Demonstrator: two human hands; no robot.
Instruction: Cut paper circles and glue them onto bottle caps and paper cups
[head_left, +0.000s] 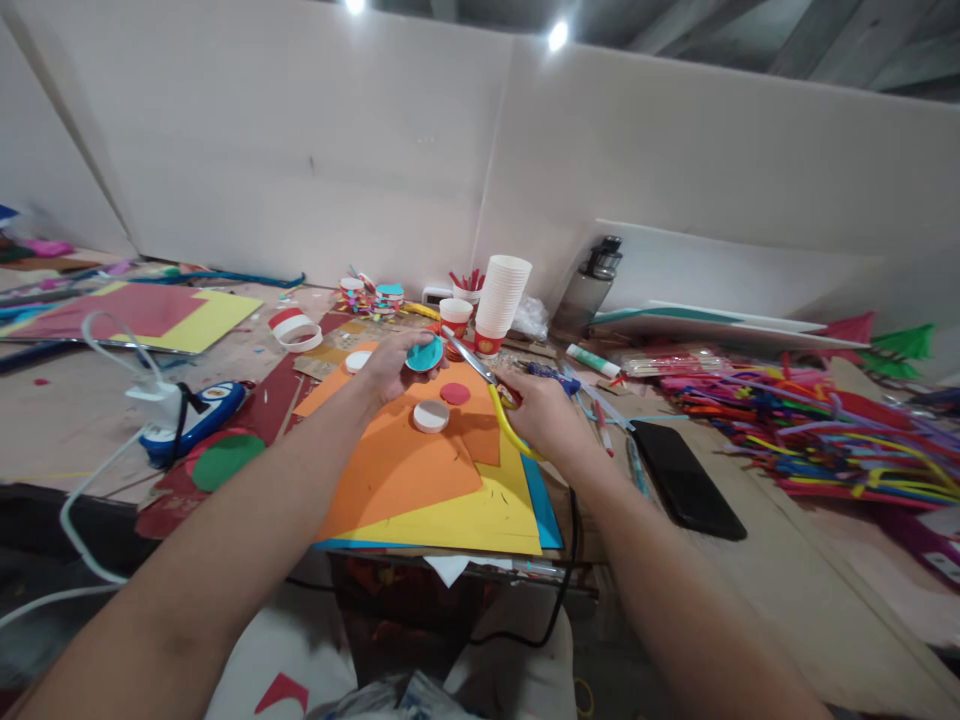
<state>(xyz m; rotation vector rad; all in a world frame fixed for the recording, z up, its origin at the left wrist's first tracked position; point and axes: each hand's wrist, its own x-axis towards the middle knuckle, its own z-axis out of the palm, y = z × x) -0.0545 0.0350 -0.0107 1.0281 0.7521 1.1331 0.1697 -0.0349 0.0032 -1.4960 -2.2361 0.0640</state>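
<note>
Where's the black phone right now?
In the head view, the phone lies on the table's right side, between the right forearm and the colourful pipe cleaners.

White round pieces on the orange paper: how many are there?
2: the near piece sits just in front of the red circle, and the far piece lies left of the left hand. That hand may hide others.

Turquoise colours the disc (pixel 425 354) at the left fingers (pixel 390 362); yellow handles and silvery blades mark the scissors (pixel 470 353) in the right fingers (pixel 517 382). Nearer than the fingers lie an orange sheet (pixel 405 465), a yellow sheet (pixel 480 522) and a blue sheet (pixel 543 500). Beyond them, the cup stack (pixel 505 295) is white above red.
</note>
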